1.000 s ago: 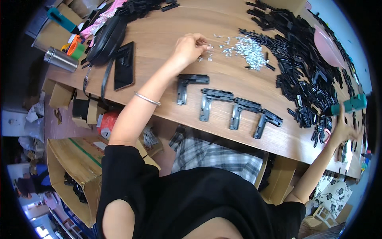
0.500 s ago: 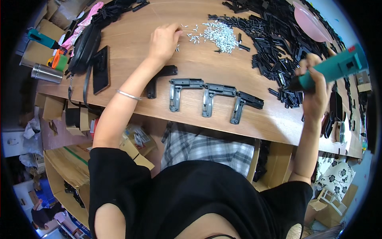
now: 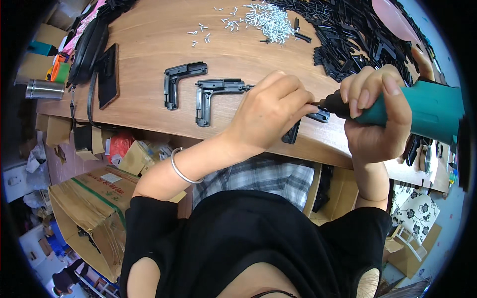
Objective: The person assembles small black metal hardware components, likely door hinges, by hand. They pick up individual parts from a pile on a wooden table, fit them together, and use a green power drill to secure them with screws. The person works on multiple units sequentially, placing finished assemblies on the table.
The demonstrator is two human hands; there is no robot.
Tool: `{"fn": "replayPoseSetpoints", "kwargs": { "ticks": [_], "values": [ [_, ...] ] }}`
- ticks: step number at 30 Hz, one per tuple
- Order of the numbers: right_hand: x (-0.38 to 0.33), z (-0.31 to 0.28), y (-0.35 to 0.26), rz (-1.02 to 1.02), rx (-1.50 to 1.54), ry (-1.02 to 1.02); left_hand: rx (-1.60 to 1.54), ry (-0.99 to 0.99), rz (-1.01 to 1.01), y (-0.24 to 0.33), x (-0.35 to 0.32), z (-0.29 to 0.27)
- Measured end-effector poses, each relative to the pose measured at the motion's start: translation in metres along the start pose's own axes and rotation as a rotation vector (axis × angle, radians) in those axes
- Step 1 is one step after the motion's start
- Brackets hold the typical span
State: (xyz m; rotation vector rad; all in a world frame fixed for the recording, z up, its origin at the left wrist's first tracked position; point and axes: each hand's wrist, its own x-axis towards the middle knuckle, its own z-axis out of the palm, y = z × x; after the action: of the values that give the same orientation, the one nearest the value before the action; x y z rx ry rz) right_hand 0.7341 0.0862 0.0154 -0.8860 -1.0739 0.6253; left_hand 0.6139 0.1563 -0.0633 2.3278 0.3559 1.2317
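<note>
My right hand [image 3: 380, 114] is wrapped round a green electric screwdriver [image 3: 422, 107], whose black nose points left. The thumb and fingers of my left hand [image 3: 273, 111] are pinched together at the screwdriver's tip. Whatever sits between those fingertips is too small and covered to name. Two L-shaped black plastic parts lie on the table left of my left hand: a farther one [image 3: 171, 89] and a nearer one [image 3: 202, 102]. More black plastic shows beneath and beside that hand, including an upright piece [image 3: 291, 133] and an end piece [image 3: 320, 115], mostly hidden by my fingers.
Small silver screws [image 3: 271, 25] form a heap at the table's far side, with several scattered leftward. A big pile of black plastic parts [image 3: 348, 42] lies far right, near a pink bowl [image 3: 392, 17]. On the left are a phone [image 3: 108, 74], a black bag [image 3: 89, 52] and a steel flask [image 3: 44, 90].
My left hand has come from beside the screws back to the black parts, rightward and nearer. The right hand has brought the screwdriver leftward to meet it. The whole view has shifted slightly.
</note>
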Motion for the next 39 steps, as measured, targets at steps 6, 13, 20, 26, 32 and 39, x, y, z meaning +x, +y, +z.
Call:
{"fn": "replayPoseSetpoints", "kwargs": {
  "ticks": [6, 13, 20, 26, 32, 39],
  "values": [
    [-0.007, 0.001, -0.003, 0.018, -0.091, 0.013, 0.072, -0.07, 0.018, 0.0, -0.002, 0.006],
    [-0.008, -0.006, 0.017, -0.047, -0.288, -0.002, 0.198, -0.128, -0.087, -0.004, -0.007, 0.019],
    [-0.004, -0.018, 0.029, 0.037, -0.388, -0.064, 0.204, -0.275, -0.15, -0.002, -0.006, 0.019],
    [0.001, -0.019, 0.027, 0.153, -0.28, -0.127, 0.176, -0.246, -0.127, -0.002, -0.006, 0.023],
    [0.017, -0.037, 0.022, 0.087, -0.051, -0.064, 0.201, -0.365, -0.201, 0.002, -0.001, 0.016],
    [0.022, -0.059, 0.024, 0.022, 0.012, 0.094, 0.821, -0.079, -0.31, -0.094, 0.03, -0.057]
  ]
}}
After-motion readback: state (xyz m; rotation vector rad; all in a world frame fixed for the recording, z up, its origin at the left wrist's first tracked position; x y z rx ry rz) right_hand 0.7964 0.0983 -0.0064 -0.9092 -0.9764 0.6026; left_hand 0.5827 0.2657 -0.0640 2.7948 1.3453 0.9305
